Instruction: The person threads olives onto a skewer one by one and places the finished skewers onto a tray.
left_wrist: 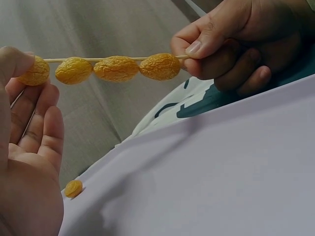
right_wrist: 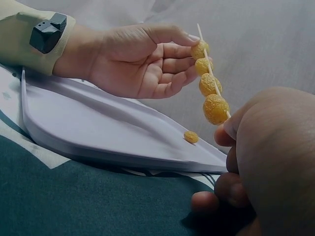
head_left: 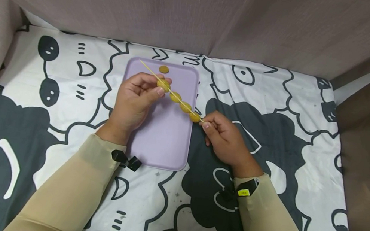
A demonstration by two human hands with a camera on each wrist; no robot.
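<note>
A thin wooden skewer (head_left: 150,69) carries several wrinkled yellow dried fruits (left_wrist: 116,69) in a row. With thumb and fingers, my left hand (head_left: 136,97) pinches the fruit (head_left: 163,85) at the far end of the row, and the skewer's bare tip sticks out past it. My right hand (head_left: 224,138) pinches the skewer's other end, just beside the nearest fruit (right_wrist: 216,109). The loaded skewer is held in the air above a pale purple tray (head_left: 161,143), slanting down toward the right hand in the head view. One loose yellow fruit (head_left: 164,69) lies near the tray's far edge.
The tray lies on a white cloth (head_left: 67,110) printed with black and grey cartoon figures. Grey-brown fabric (head_left: 148,10) hangs behind the cloth. A darker brown surface (head_left: 366,157) stands along the right side.
</note>
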